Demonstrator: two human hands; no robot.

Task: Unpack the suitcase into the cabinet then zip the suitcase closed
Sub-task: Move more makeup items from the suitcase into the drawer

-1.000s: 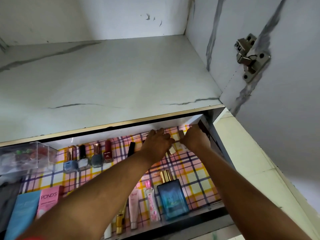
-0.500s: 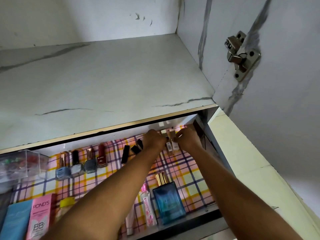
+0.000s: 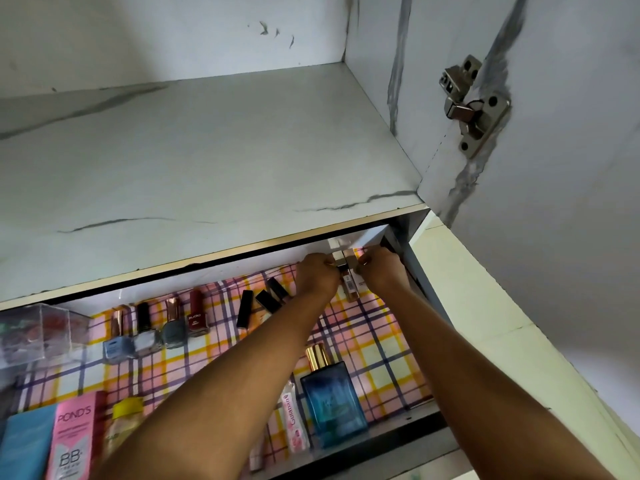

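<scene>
Item: two small upright cosmetic tubes (image 3: 348, 278), pale caps, labelled bodies, standing at the back right corner of the drawer (image 3: 420, 408). My left hand (image 3: 317, 277) has its fingers curled in against the left tube; my right hand (image 3: 379, 275) pinches the right one near the cap. Exact finger contact is hidden behind the knuckles.

Handling, as I judge it: light, rigid, smooth-sided, narrow-based, so easily toppled. Best held low on the body, released straight down.

Adjacent stock: three black lipstick cases (image 3: 265, 301) lying tilted just left of my left wrist; four nail polish bottles (image 3: 157, 329) in a row further left; clear box (image 3: 38, 332) at the far left.

Front row: blue perfume bottle (image 3: 332, 403), pink tube (image 3: 293, 420), Pond's BB carton (image 3: 74, 441).

Liner: checked sheet (image 3: 374, 344). Suitcase: not in view.
</scene>
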